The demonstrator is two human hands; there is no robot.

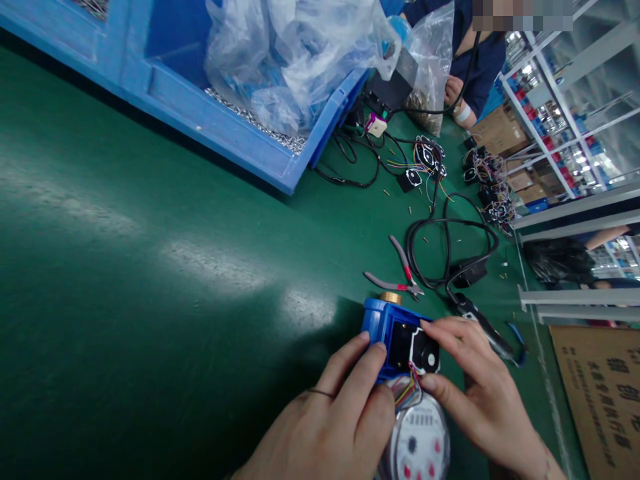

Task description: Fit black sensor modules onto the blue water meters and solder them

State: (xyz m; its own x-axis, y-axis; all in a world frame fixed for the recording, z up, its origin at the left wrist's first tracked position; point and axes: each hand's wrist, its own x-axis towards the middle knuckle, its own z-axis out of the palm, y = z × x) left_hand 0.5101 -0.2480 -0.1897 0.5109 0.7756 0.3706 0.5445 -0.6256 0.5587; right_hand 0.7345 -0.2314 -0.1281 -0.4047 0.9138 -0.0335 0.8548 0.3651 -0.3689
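A water meter with a blue housing (373,323) and a brass threaded end (391,297) lies in front of me. Its round white dial (419,440) has red marks and number wheels. My left hand (330,413) holds the housing from the left, fingertips on its edge. Between thumb and fingers, my right hand (480,387) grips a small black motor unit (425,351) with a white-edged face, at the housing's open recess. Thin coloured wires (411,390) run from the unit down beside the dial. Pliers with grey handles (400,273) lie just beyond the meter.
Blue bins (240,140) with metal parts and plastic bags stand at the upper left. Black cable (450,223), an electric screwdriver (483,327), loose screws and more motor units (413,179) are on the green table (150,300). Another person's hand (453,90) is near a bag of screws (430,100).
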